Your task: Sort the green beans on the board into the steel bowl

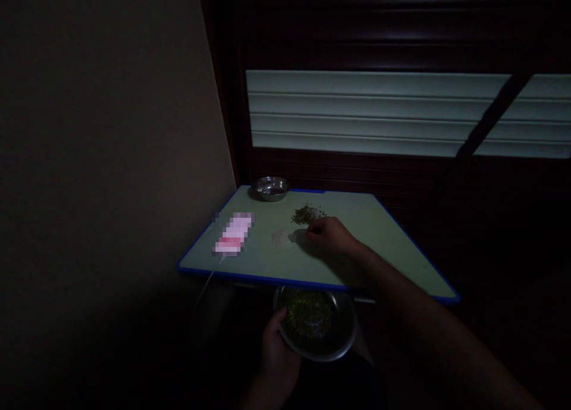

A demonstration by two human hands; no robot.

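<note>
My left hand (275, 351) grips the near-left rim of a steel bowl (343, 338) and holds it just below the table's front edge. The bowl is partly filled with small greenish grains (307, 318). My right hand (328, 235) rests on the pale green table top (379, 237), fingers curled and pressed to the surface beside a small heap of the same grains (307, 213). A faint pale patch of grains (281, 237) lies just left of those fingers. Whether the fingers pinch anything is too dark to tell.
An empty small steel bowl (270, 187) stands at the table's far-left corner. A flat pink-and-white object (234, 234) lies on the left, with a thin white cable (207, 285) running off the front edge. Blue trim borders the table. A wall is to the left and a dark shutter behind.
</note>
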